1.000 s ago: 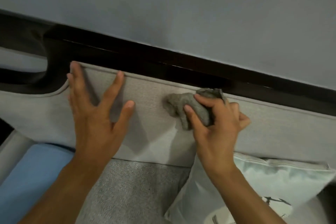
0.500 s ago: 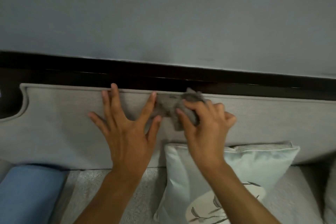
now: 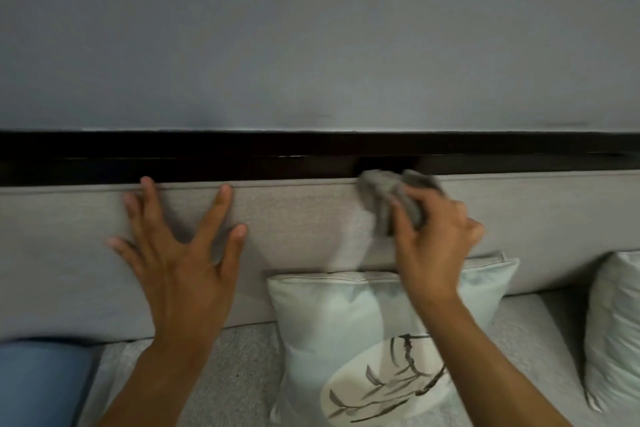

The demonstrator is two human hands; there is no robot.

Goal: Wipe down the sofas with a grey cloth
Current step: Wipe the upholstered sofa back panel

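Note:
The sofa's light grey backrest (image 3: 304,229) runs across the view under a dark wooden rail (image 3: 242,156). My right hand (image 3: 433,246) grips a crumpled grey cloth (image 3: 384,194) and presses it on the backrest's top edge, right of centre. The cloth is blurred by motion. My left hand (image 3: 183,253) lies flat on the backrest with its fingers spread, fingertips near the top seam, holding nothing.
A pale green cushion with a leaf print (image 3: 349,340) leans on the backrest under my right arm. Another pale cushion (image 3: 613,329) stands at the right edge. A blue cushion (image 3: 41,381) lies at the lower left. The grey wall (image 3: 311,38) rises behind the rail.
My right hand has slid the cloth to the right along the top of the backrest, away from my left hand. The left hand stays flat, and the view has shifted right.

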